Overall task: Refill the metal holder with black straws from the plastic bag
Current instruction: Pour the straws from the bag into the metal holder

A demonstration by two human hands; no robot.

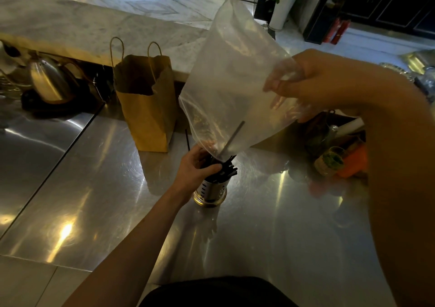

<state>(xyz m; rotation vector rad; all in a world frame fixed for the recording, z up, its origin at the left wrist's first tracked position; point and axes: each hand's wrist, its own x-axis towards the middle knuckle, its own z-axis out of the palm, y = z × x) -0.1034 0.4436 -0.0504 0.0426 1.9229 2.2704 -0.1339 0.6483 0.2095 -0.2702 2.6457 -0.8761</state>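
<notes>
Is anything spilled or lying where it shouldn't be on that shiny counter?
One thing: a single black straw sits outside the metal holder, near the brown paper bag. The plastic bag is upended over the holder, with one straw still inside. Nothing looks damaged.

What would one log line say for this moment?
left hand: grips holder rim | right hand: tips plastic bag | straws: in holder | one left in bag
</notes>
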